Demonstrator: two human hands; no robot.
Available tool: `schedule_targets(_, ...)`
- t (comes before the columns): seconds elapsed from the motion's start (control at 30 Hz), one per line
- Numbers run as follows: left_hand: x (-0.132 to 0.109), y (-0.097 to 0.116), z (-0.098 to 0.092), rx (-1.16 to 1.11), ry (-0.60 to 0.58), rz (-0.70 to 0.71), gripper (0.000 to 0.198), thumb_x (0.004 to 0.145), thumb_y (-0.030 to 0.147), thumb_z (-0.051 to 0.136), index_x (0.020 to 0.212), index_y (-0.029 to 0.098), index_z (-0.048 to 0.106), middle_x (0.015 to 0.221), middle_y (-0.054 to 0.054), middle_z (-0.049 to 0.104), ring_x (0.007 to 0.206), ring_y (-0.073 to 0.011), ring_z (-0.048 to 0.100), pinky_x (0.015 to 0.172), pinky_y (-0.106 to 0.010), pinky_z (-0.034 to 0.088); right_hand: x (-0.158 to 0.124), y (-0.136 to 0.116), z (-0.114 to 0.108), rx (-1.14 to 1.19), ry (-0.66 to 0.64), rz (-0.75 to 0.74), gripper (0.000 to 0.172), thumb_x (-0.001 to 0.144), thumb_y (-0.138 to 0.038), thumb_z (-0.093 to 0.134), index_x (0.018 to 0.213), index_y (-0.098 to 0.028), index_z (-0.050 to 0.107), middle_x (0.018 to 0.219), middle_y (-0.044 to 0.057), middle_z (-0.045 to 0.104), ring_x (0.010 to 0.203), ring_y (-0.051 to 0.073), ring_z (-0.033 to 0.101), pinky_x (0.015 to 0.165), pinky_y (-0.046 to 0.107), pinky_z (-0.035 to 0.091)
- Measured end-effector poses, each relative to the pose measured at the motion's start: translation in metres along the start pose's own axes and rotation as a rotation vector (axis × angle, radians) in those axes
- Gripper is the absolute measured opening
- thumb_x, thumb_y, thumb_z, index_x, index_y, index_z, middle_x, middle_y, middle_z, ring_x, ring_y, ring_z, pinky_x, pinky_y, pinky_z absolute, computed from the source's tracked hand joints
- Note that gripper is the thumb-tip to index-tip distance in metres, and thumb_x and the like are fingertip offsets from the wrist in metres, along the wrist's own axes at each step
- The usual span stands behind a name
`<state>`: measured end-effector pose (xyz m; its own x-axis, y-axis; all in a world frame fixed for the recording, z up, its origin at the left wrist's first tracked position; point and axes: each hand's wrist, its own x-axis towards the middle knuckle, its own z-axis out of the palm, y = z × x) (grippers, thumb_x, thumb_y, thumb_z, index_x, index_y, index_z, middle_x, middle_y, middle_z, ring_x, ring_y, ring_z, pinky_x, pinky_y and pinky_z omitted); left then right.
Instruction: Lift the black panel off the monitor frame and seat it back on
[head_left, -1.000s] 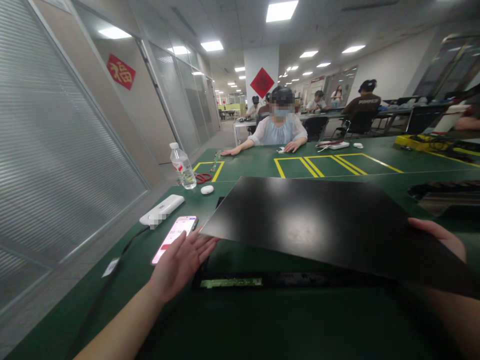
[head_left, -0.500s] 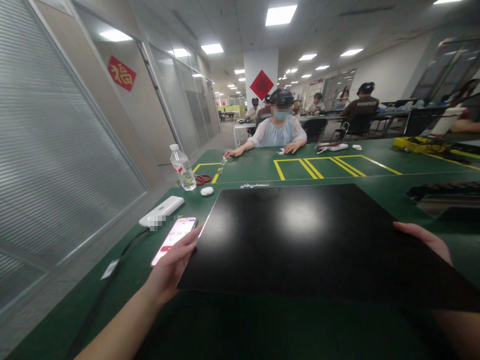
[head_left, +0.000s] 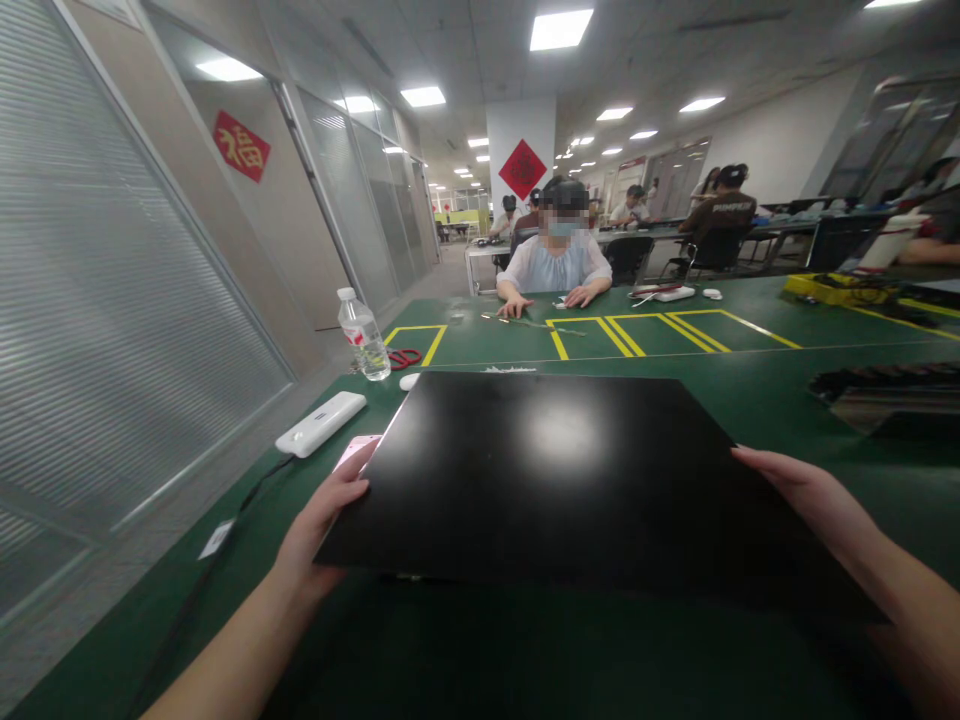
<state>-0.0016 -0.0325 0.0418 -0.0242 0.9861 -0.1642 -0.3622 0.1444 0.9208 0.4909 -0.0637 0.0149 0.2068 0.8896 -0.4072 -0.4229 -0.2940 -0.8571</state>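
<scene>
A large glossy black panel (head_left: 555, 480) lies nearly flat just above the green table (head_left: 480, 650) in front of me. My left hand (head_left: 319, 520) grips its left edge, thumb on top and fingers hidden beneath. My right hand (head_left: 806, 490) holds the right edge, fingers laid along the rim. The panel covers most of a pink-screened phone (head_left: 352, 452) at its left corner.
A white power bank (head_left: 321, 423) with a dark cable, a small white case (head_left: 409, 381), a water bottle (head_left: 364, 335) and red scissors (head_left: 405, 357) sit at the left. Dark stacked trays (head_left: 885, 395) lie at the right. A person (head_left: 556, 265) sits across the table with hands on it.
The panel has come down from a tilted, raised pose to nearly flat and shifted left toward me, covering the phone and the strip beneath it. The person opposite drew one arm in.
</scene>
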Motion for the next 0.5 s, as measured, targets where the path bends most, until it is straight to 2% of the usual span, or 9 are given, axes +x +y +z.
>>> schedule_targets(0.1,0.001,0.001,0.001,-0.018,0.059,0.032,0.058,0.066,0.027,0.087,0.123,0.02,0.08,0.126,-0.007,0.082,0.116,-0.0359,0.076,0.09,-0.035,0.063,-0.002,-0.005,0.004,0.013,0.007,0.062,0.037,0.074,-0.027,0.071,0.109,-0.029,0.08,0.101,0.004,0.085,0.099,0.031,0.08,0.089,0.043,0.067)
schedule_targets(0.17,0.002,0.001,0.0,0.0,0.093,0.042,0.057,0.064,0.028,0.088,0.121,0.02,0.081,0.126,-0.007,0.082,0.117,-0.0366,0.075,0.091,-0.035,0.063,0.002,-0.007,0.001,0.022,0.008,0.032,0.046,0.074,-0.028,0.068,0.118,-0.027,0.077,0.113,0.007,0.083,0.107,0.029,0.078,0.088,0.039,0.067)
schedule_targets(0.27,0.002,0.003,0.002,0.023,0.078,0.049,0.061,0.064,0.03,0.089,0.123,0.02,0.08,0.131,-0.006,0.081,0.122,-0.0382,0.072,0.093,-0.036,0.063,0.015,-0.006,-0.011,-0.006,-0.011,-0.032,0.052,0.075,-0.029,0.067,0.127,-0.027,0.07,0.122,0.011,0.08,0.111,0.029,0.077,0.087,0.038,0.067)
schedule_targets(0.4,0.0,0.004,0.008,0.021,0.106,0.049,0.068,0.061,0.028,0.089,0.127,0.021,0.078,0.129,-0.005,0.081,0.123,-0.0379,0.072,0.089,-0.034,0.063,0.032,0.003,-0.025,-0.072,-0.053,-0.109,0.046,0.078,-0.03,0.065,0.124,-0.029,0.065,0.123,0.014,0.08,0.117,0.032,0.075,0.1,0.049,0.063)
schedule_targets(0.5,0.0,0.003,0.009,0.025,0.094,0.056,0.071,0.06,0.029,0.09,0.129,0.02,0.077,0.127,-0.006,0.082,0.122,-0.0382,0.073,0.086,-0.033,0.064,0.034,0.005,-0.027,-0.129,-0.062,-0.144,0.042,0.08,-0.033,0.064,0.122,-0.03,0.064,0.123,0.014,0.079,0.122,0.033,0.072,0.106,0.054,0.06)
